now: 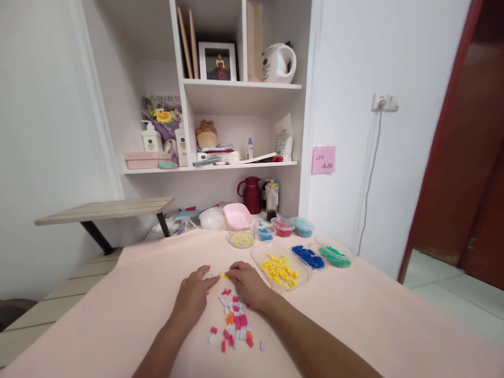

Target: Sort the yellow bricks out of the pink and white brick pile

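Observation:
My left hand (192, 296) rests on the pink tabletop with its fingers apart, one fingertip beside a small yellow block (220, 274). Opposite it, my right hand (247, 285) has its fingers drawn together at another small yellow block (226, 276); the fingertips partly hide it. Close to my left hand lies a tiny orange block (208, 293). Nearer to me, between my forearms, spreads a loose pile of small pink, white and orange blocks (237, 319). Just beyond my right hand, yellow blocks (280, 270) fill much of a clear shallow tray (258, 255).
Dark blue blocks (308, 257) and a tub of green blocks (334, 256) stand right of the tray. Farther back are a tub of pale yellow pieces (242, 240), a pink basin (238, 216), more tubs and a red jug (251, 195). A wooden stand (106, 209) is at left.

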Demonstrator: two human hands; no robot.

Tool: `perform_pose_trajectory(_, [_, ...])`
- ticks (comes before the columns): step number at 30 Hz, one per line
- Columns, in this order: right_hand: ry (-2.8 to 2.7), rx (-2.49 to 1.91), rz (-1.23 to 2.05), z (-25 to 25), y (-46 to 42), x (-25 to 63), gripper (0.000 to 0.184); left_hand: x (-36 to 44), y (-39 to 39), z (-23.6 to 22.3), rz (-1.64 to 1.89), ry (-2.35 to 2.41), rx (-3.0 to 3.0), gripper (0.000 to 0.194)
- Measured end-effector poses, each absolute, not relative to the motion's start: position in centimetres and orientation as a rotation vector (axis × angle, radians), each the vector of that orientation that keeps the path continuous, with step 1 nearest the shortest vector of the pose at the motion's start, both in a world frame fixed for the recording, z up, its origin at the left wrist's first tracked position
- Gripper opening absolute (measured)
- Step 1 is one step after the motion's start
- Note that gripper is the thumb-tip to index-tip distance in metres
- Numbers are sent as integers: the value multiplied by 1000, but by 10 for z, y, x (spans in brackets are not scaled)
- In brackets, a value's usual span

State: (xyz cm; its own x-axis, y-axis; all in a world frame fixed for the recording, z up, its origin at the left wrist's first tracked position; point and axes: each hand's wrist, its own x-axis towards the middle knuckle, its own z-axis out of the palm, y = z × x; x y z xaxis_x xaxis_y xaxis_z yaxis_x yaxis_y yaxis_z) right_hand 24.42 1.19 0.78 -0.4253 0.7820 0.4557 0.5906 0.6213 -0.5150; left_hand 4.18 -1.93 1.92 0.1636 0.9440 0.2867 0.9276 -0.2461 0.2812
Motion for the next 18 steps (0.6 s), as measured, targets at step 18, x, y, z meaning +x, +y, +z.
perform_pose_trajectory(18, [-2299, -1103, 283, 16, 9, 252, 44, 47, -20, 19, 453, 1998, 2329, 77])
